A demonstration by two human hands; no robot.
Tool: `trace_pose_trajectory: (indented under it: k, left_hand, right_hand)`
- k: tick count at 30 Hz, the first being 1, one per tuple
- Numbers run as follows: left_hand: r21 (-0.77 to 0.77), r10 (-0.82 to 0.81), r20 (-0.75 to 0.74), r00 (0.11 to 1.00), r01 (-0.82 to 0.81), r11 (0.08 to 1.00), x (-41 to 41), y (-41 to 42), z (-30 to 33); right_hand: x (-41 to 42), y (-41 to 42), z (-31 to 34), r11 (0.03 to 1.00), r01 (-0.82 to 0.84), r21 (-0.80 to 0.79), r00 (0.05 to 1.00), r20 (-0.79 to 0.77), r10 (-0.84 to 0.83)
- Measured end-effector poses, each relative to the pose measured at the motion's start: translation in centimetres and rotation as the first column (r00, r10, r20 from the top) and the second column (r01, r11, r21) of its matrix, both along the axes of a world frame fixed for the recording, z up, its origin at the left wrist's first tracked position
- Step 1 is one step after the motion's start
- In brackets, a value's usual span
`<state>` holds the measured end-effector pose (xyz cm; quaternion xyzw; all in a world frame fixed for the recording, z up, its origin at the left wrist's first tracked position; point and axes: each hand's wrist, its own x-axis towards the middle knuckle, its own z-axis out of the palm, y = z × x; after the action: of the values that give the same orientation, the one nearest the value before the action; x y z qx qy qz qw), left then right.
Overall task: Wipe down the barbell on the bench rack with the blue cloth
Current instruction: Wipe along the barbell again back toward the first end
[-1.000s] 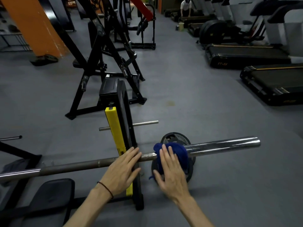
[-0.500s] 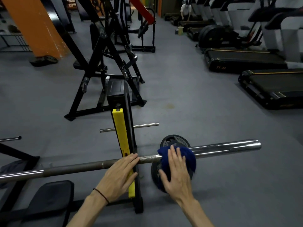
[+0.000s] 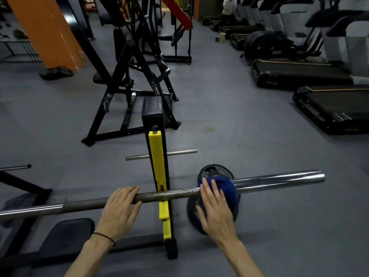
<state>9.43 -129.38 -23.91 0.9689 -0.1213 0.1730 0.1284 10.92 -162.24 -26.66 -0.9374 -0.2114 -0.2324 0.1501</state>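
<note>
The barbell (image 3: pixel 279 179) runs across the lower view, lying in the yellow hook of the bench rack upright (image 3: pixel 157 162). Its dull grey shaft is on the left and its shiny chrome sleeve on the right. The blue cloth (image 3: pixel 226 185) is bunched over the bar where the sleeve begins. My right hand (image 3: pixel 215 209) presses on the cloth with straight, spread fingers. My left hand (image 3: pixel 119 210) rests on the shaft left of the upright, fingers laid over the bar.
A black weight plate (image 3: pixel 215 170) lies on the floor under the cloth. The bench pad (image 3: pixel 65 232) is at lower left. A thin peg (image 3: pixel 181 152) crosses the upright. A black machine frame (image 3: pixel 129 96) stands behind, treadmills (image 3: pixel 329 108) at right, a person (image 3: pixel 228 7) far back.
My left hand has slid left along the shaft, from against the rack upright to clear of it. My right hand and the cloth have edged slightly right toward the sleeve.
</note>
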Motion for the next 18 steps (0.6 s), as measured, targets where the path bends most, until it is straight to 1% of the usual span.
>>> trace_pose_trajectory:
  k: [1,4,5,9,13,15,16,18]
  left_hand:
    - [0.017,0.006,-0.010,1.000,-0.006,1.000,0.0,0.2,-0.1]
    - [0.038,0.030,-0.031,0.999,-0.029,0.999,0.1,0.8,-0.1]
    - [0.038,0.039,-0.040,0.998,-0.037,0.999,0.1,0.9,0.0]
    - [0.065,0.057,-0.073,0.996,-0.052,0.997,0.3,1.8,-0.3]
    - [0.078,0.067,-0.076,0.995,-0.061,0.995,0.5,2.6,-0.6]
    - [0.086,0.055,-0.065,0.996,-0.049,0.995,0.6,2.5,-0.5]
    - [0.087,0.049,-0.058,0.997,-0.044,0.995,0.5,2.4,-0.4]
    - [0.078,0.035,-0.050,0.998,-0.031,0.996,0.4,2.3,-0.4]
  right_hand:
    - [0.3,-0.7,0.2,1.000,0.017,-0.013,1.000,0.009,-0.017]
    - [1.0,-2.7,0.5,0.989,0.136,0.059,0.991,-0.022,-0.135]
    - [1.1,-2.8,0.4,0.987,0.149,0.068,0.989,-0.024,-0.148]
    - [1.1,-2.5,0.1,0.993,0.097,0.068,0.994,0.044,-0.100]
    - [1.4,-1.9,1.2,0.990,0.082,0.117,0.980,0.171,-0.102]
    - [1.7,-0.6,1.6,0.991,0.089,0.102,0.966,0.232,-0.111]
    - [1.9,0.2,1.6,0.993,0.094,0.076,0.964,0.243,-0.110]
    - [2.2,2.1,1.6,0.992,0.111,0.057,0.970,0.210,-0.121]
